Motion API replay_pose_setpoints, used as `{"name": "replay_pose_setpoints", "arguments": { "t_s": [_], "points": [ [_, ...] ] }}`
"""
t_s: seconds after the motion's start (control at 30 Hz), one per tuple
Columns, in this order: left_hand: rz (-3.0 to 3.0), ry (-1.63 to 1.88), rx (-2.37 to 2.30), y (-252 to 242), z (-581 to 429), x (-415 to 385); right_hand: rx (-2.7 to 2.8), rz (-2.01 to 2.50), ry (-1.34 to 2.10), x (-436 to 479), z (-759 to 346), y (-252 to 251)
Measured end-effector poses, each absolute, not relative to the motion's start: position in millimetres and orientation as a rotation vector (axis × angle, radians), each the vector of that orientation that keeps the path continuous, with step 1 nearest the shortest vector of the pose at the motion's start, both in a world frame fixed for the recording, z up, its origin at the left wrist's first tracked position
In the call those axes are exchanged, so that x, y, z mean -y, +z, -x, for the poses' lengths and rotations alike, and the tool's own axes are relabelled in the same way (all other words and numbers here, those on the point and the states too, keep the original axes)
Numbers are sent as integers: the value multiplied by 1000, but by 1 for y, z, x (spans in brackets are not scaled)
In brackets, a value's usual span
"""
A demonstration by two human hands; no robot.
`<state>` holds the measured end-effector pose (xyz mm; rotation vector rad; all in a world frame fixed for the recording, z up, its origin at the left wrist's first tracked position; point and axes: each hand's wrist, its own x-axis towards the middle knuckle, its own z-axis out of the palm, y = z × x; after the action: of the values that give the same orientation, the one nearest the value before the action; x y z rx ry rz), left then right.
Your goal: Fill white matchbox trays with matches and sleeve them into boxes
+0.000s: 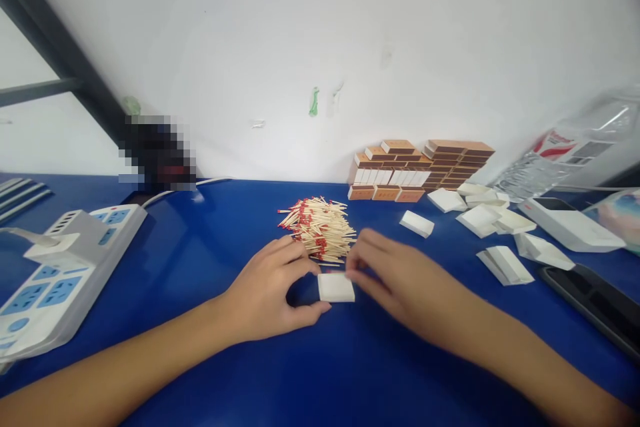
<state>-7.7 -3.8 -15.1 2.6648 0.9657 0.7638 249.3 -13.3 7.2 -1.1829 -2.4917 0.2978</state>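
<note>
A small white matchbox tray (337,287) lies on the blue table between my hands. My left hand (274,287) holds it at the left end, with fingertips at the far corner and the thumb at the near one. At the tray's right end, my right hand (383,270) is closed with the fingers drawn together; what they hold, if anything, is hidden. Just beyond both hands lies a loose heap of red-tipped matches (323,227). A few red match heads show at the tray's far edge.
Stacked brown matchboxes (410,163) stand against the wall. Several white trays (480,219) lie at the right, with one tray (417,223) nearer the heap. A water bottle (565,147), white box (570,223) and dark phone (595,303) are far right. A power strip (75,280) sits left.
</note>
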Motion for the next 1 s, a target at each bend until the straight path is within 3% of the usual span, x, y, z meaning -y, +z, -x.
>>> {"name": "replay_pose_setpoints", "arguments": {
  "t_s": [0.13, 0.5, 0.77, 1.0],
  "points": [
    [-2662, 744, -952, -16, 9, 4, 2540, 1143, 288, 21, -238, 1],
    [-2674, 718, -854, -19, 12, 6, 2156, 1660, 451, -3, -244, -12],
    [-2694, 749, -855, -16, 13, 4, 2221, 1743, 318, -10, -264, -13],
    [-2648, 747, -909, -15, 13, 3, 2425, 1274, 208, 5, -260, 8]
  ]
}}
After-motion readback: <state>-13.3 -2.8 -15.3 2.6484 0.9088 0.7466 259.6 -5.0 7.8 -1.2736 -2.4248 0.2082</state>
